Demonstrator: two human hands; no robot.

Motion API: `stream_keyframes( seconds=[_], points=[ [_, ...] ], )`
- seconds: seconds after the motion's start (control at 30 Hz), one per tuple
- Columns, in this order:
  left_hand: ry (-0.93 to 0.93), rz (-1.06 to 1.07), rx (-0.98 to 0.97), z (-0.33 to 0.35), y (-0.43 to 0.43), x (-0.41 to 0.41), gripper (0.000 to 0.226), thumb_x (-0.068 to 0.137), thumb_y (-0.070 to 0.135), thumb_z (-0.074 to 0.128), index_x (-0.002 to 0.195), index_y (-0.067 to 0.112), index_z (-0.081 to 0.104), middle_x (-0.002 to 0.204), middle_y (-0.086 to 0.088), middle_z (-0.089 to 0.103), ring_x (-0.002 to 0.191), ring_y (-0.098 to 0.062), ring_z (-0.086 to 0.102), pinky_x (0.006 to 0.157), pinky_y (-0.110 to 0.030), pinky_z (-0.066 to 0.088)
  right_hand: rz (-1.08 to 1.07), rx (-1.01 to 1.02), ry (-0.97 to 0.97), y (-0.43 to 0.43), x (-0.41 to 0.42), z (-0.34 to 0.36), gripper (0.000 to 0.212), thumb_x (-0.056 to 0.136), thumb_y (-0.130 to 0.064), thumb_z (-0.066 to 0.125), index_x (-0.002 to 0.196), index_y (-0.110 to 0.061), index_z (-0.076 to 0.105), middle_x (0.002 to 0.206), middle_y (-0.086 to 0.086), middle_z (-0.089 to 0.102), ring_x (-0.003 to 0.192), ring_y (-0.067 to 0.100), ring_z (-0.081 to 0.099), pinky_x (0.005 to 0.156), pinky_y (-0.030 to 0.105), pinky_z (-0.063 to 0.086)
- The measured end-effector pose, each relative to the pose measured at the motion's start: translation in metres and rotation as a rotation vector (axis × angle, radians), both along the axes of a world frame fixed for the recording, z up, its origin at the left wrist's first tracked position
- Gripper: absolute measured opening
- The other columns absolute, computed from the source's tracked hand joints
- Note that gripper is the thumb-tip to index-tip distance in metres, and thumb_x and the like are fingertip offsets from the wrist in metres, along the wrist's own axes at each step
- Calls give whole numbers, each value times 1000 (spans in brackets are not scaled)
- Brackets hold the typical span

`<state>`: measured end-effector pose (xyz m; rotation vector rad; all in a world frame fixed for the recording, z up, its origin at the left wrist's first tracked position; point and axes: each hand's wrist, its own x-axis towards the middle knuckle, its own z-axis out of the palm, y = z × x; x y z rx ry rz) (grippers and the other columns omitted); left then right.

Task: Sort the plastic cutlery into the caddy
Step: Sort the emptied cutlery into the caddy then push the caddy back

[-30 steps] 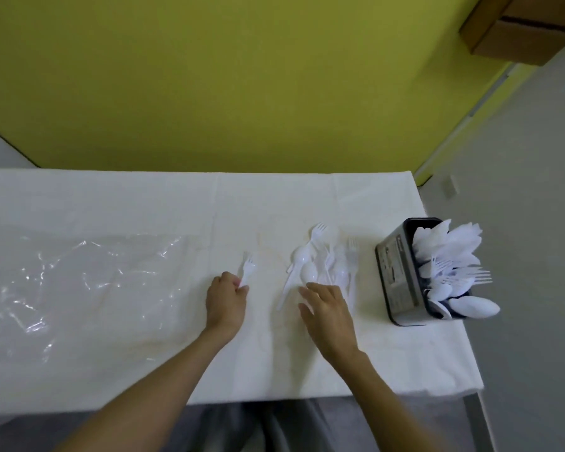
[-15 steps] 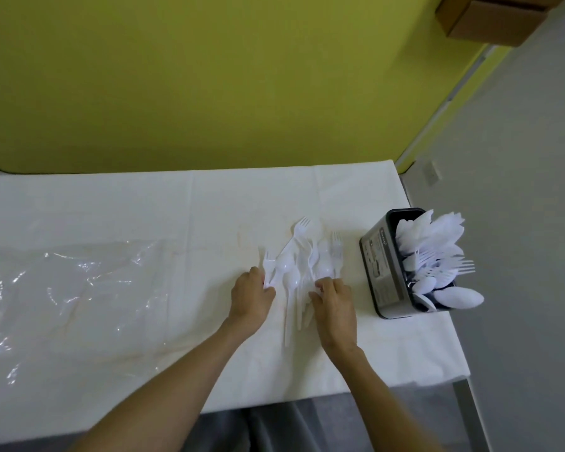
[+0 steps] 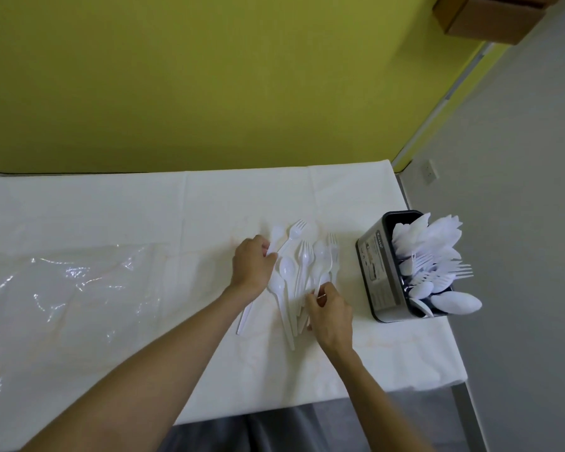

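Quick status on the cutlery sorting. The caddy (image 3: 377, 272) sat at the right of the frame near the table edge, and it was already stuffed: forks and spoons (image 3: 434, 252) fanning out of the top, so I'd call most of the job done. What was left was the loose pile (image 3: 294, 272) in the middle of the frame on the white tablecloth (image 3: 111, 207), a mix of forks and spoons lying crossed over each other, just left of the caddy but not touching it.

My left hand (image 3: 253, 265) was on the left edge of that pile with the fingers curled around one white piece (image 3: 277, 234); too blurry to say fork or spoon. My right hand (image 3: 331, 313) was at the lower right of the pile, thumb and fingers pinching the handle of what looked like a spoon (image 3: 321, 254). Nothing lifted yet.

A crinkled clear plastic sheet (image 3: 62, 288) lay at the left of the frame.
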<state>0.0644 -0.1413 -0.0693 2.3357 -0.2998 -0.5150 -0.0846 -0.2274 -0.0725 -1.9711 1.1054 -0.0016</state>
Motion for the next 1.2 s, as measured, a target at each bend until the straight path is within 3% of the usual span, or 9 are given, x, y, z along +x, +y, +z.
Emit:
stream_keyframes(
  seconds=[0.13, 0.27, 0.47, 0.63, 0.77, 0.87, 0.97, 1.07, 1.2],
  points=[
    [38, -200, 161, -8, -22, 9, 18, 84, 16, 67, 78, 4, 55, 85, -13, 62, 83, -29, 59, 65, -32, 43, 26, -62, 8, -2, 4, -3, 22, 91, -17, 59, 73, -7, 53, 64, 6, 60, 60, 27, 62, 57, 45, 58],
    [66, -193, 237, -9, -20, 10, 45, 82, 13, 64, 55, 14, 28, 56, -2, 35, 53, -19, 36, 46, -26, 23, 65, -105, 25, -7, 21, 1, 12, 87, -12, 61, 79, -10, 52, 73, 6, 60, 65, 25, 61, 61, 42, 58],
    [56, -91, 163, -4, 5, 10, 37, 78, 10, 57, 52, 11, 32, 50, -5, 32, 51, -19, 29, 50, -28, 24, 129, -157, 171, -7, 45, 1, 30, 91, -24, 65, 112, -6, 53, 105, 10, 63, 95, 29, 63, 80, 37, 52],
    [92, 49, 80, 1, 28, 10, 11, 83, 11, 56, 79, 1, 60, 72, -11, 63, 70, -26, 57, 61, -34, 46, 121, -150, 222, -5, 56, 6, 8, 92, -12, 56, 91, -5, 54, 84, 6, 59, 78, 23, 60, 66, 31, 51],
    [99, 51, 48, 4, 32, 8, 8, 87, 16, 61, 86, 8, 63, 78, -3, 65, 77, -20, 59, 60, -25, 42, 116, -71, 189, -3, 58, 8, 23, 86, -13, 61, 68, -10, 47, 67, 5, 52, 60, 18, 52, 51, 24, 43],
    [80, 14, 43, 5, 22, 9, 10, 85, 17, 65, 88, 7, 65, 82, -6, 67, 80, -22, 61, 69, -29, 48, 101, -3, 122, -8, 51, 14, 34, 83, -14, 62, 58, -12, 39, 55, 1, 42, 45, 11, 38, 39, 14, 29],
    [42, -77, 92, 3, 5, 7, 13, 85, 15, 65, 88, 3, 64, 86, -10, 66, 82, -26, 61, 71, -34, 48, 41, -19, 71, -22, 35, 23, 24, 82, -15, 61, 65, -7, 47, 60, 9, 55, 49, 21, 51, 43, 26, 41],
    [24, -168, 190, -3, -7, 5, 14, 86, 12, 60, 79, 2, 54, 88, -12, 61, 79, -26, 56, 57, -29, 38, -94, -76, 38, -38, 13, 25, 14, 84, -10, 60, 80, 2, 54, 72, 17, 63, 59, 33, 63, 52, 36, 53],
    [36, -167, 245, 1, -11, 4, 41, 85, 10, 55, 57, 13, 25, 59, -2, 34, 56, -18, 35, 43, -25, 18, -93, -68, 111, -50, -4, 20, 6, 87, -6, 57, 85, -1, 57, 77, 13, 64, 64, 29, 65, 56, 33, 56]
  ],
)
